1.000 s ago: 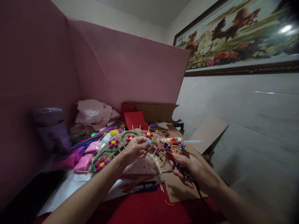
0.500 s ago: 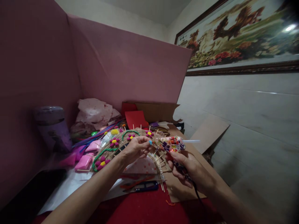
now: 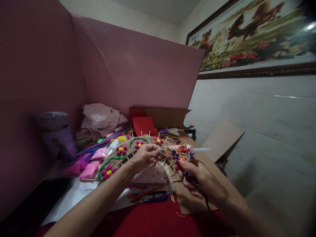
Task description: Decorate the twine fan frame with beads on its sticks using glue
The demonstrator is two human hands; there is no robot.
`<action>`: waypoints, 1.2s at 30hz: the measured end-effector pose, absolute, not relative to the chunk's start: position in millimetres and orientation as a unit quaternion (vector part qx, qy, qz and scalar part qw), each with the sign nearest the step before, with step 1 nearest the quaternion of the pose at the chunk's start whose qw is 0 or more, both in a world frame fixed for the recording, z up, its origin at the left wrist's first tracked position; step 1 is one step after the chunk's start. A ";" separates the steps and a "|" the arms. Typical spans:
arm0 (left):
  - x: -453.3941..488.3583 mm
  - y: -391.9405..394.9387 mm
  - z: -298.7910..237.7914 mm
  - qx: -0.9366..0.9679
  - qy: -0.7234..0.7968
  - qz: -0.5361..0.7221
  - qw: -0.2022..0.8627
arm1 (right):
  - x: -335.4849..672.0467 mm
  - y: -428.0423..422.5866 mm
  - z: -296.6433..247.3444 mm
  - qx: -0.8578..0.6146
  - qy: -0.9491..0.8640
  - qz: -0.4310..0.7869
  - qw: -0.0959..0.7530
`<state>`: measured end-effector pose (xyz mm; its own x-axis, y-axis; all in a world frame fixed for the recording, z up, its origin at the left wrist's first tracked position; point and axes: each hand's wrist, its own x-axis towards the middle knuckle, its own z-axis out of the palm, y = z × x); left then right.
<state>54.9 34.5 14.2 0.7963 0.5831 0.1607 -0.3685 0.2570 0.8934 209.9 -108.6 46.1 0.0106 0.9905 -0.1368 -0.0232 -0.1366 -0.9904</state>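
Observation:
My left hand is closed in a pinch on a small blue bead at its fingertips, held against the rim of a woven twine arch with pink and yellow flowers, green stems and protruding wooden sticks. My right hand grips a patterned glue gun by its handle. The gun's nozzle points left at the pinched bead. A clear glue stick pokes out of the gun's back, and its dark cord trails down under my wrist.
A purple lidded tumbler stands at the left by the pink partition. Crumpled paper, pink packets, red sheets and a cardboard box lie behind. Blue thread snips rest on the red cloth.
Both hands and the glue gun have stayed almost in place. The view has shifted slightly.

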 end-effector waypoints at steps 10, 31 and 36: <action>55.6 36.1 13.1 0.536 0.101 0.302 0.782 | 208.7 -109.5 46.5 -0.535 -0.452 0.532 0.476; 55.4 37.0 12.6 0.529 0.112 0.300 0.786 | 209.4 -108.3 44.3 -0.535 -0.442 0.540 0.476; 55.0 35.8 13.2 0.530 0.114 0.301 0.785 | 207.4 -109.1 44.7 -0.539 -0.434 0.537 0.482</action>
<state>55.0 35.8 13.2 0.7925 0.5935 0.1405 -0.3524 0.2575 0.8997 207.4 -109.1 44.7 0.0463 0.9860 -0.1599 -0.0504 -0.1576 -0.9862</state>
